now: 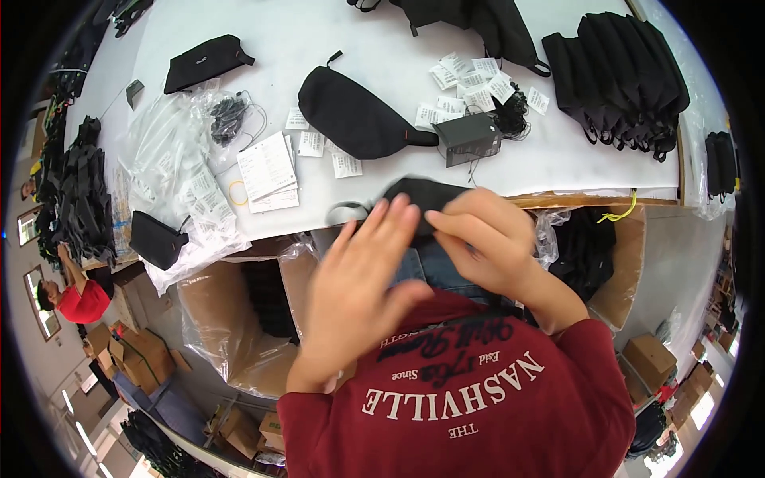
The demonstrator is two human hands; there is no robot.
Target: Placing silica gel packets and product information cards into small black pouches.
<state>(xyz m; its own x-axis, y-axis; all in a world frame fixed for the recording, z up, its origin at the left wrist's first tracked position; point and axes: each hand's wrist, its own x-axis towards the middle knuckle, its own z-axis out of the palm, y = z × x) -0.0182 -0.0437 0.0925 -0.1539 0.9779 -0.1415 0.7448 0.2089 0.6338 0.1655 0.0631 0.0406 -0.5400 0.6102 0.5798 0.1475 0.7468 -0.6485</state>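
Observation:
At the table's front edge, a black fabric pouch (418,190) lies partly hidden under my hands. My left hand (358,275) is flat with its fingers stretched out, somewhat blurred, its fingertips over the pouch's left part. My right hand (490,235) is closed in a pinch at the pouch's right part. A strap loop (348,209) shows just left of the pouch. Beyond my hands lies a larger black waist bag (351,111) with a zipper pull at its top end. Beside it stands a small dark box (468,139).
White printed tags (476,84) lie near black cords (512,114). Stacked black bags (617,84) fill the right. Papers (267,175), clear plastic bags (163,143) and small pouches (158,239) lie left. Open cartons (231,319) stand below the table; another person (80,299) is far left.

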